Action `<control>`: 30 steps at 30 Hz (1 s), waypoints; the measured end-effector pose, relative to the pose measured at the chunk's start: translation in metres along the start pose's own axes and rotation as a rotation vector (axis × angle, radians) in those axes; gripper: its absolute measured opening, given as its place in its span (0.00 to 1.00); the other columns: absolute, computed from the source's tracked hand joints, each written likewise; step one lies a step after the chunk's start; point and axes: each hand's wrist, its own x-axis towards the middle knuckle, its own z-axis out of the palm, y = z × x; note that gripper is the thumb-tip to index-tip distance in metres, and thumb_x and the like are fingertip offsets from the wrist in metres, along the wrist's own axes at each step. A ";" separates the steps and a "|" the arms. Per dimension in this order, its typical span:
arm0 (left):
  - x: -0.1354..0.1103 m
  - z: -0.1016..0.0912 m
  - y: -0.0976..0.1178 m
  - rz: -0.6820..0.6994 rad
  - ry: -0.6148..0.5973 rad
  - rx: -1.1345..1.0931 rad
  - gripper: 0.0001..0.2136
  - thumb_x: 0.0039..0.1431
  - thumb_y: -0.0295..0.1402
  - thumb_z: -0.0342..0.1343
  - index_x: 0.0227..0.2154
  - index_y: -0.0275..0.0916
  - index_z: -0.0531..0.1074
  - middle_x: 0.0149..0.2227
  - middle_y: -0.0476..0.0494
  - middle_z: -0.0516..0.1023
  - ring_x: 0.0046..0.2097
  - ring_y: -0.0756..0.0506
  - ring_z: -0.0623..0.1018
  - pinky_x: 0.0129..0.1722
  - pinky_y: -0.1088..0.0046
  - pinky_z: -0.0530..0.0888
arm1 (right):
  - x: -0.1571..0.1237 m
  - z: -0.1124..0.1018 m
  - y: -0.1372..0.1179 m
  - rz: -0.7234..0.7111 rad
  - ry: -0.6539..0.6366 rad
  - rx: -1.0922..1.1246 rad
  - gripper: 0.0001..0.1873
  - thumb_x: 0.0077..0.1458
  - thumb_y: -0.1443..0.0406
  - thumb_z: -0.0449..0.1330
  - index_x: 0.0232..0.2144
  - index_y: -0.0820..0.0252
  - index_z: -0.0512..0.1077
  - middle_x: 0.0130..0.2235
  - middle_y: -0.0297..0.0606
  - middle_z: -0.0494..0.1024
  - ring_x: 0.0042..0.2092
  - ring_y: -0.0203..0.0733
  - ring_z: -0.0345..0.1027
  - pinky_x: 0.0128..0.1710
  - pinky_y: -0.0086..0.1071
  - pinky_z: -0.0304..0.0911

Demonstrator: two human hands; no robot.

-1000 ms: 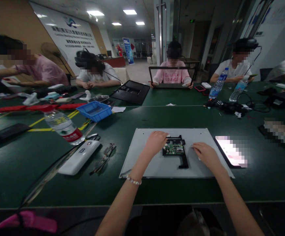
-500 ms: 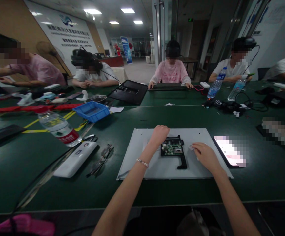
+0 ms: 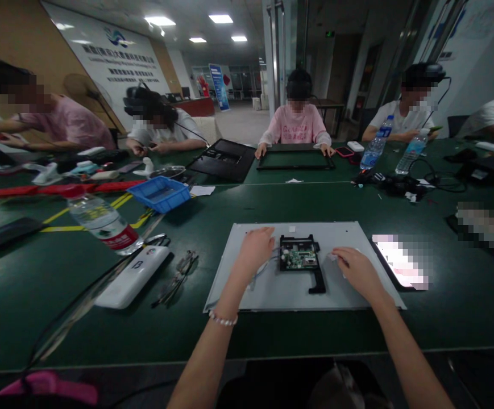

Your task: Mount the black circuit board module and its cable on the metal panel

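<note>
A green circuit board sits in a black L-shaped bracket on a grey metal panel lying flat on the green table. My left hand rests on the panel just left of the board, fingers curled. Thin pale wires run from the board's left edge under this hand. My right hand lies on the panel to the right of the bracket. Its fingers pinch a small white piece.
A lit phone lies right of the panel. To the left are glasses, a white power bank, a lying water bottle and a blue tray. People sit across the table; one holds a black frame flat.
My left hand has drawn back from the board's top edge to its left side, and the thin wires now show. The person opposite has laid the black frame flat.
</note>
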 end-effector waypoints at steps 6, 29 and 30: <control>-0.078 0.016 -0.025 -0.073 -0.033 -0.253 0.24 0.66 0.35 0.39 0.63 0.37 0.43 0.56 0.39 0.67 0.54 0.42 0.70 0.53 0.64 0.65 | -0.001 0.000 -0.003 -0.021 -0.012 -0.010 0.17 0.55 0.69 0.48 0.44 0.58 0.72 0.47 0.39 0.75 0.49 0.44 0.67 0.51 0.40 0.61; -0.069 0.021 -0.029 -0.121 0.126 -0.279 0.22 0.62 0.31 0.43 0.59 0.36 0.53 0.57 0.35 0.65 0.57 0.41 0.67 0.55 0.60 0.65 | -0.002 -0.001 -0.002 0.058 0.029 0.027 0.15 0.56 0.60 0.52 0.43 0.57 0.72 0.45 0.41 0.75 0.47 0.46 0.67 0.48 0.40 0.61; -0.067 0.018 -0.025 -0.104 0.133 -0.287 0.22 0.62 0.31 0.43 0.59 0.36 0.54 0.57 0.35 0.65 0.58 0.41 0.67 0.56 0.60 0.65 | -0.002 0.000 -0.002 0.054 0.017 0.022 0.15 0.56 0.60 0.53 0.43 0.57 0.72 0.46 0.40 0.75 0.47 0.47 0.67 0.49 0.40 0.61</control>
